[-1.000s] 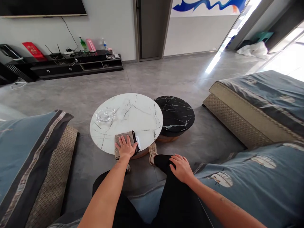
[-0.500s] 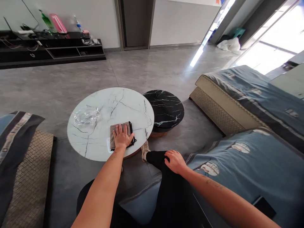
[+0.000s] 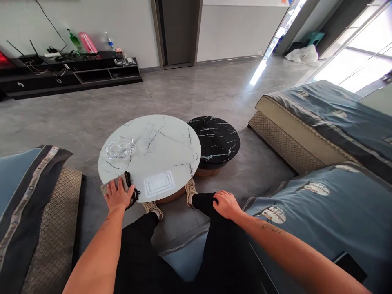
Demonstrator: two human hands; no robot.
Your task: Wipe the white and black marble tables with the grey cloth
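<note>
A folded grey-brown cloth with black edging and dark cord-like strands lies at the near left edge of the round white marbled table, partly over the rim. My left hand rests flat on top of it, fingers spread; the palm hides part of the cloth. My right hand lies on my right knee, away from the table, its fingers loosely laid over the black trouser leg. Crumpled clear plastic sits on the table's left part, beyond my left hand.
A lower round black marbled table adjoins the white one on the right. Sofas with blue covers stand at left and right. A dark phone-like object lies beside my right arm. A black TV cabinet holds bottles and cables.
My left hand has moved the cloth leftward and nearer, from the table's front middle to its left edge. A bright reflection shows where the cloth was. My right hand stays on the knee.
</note>
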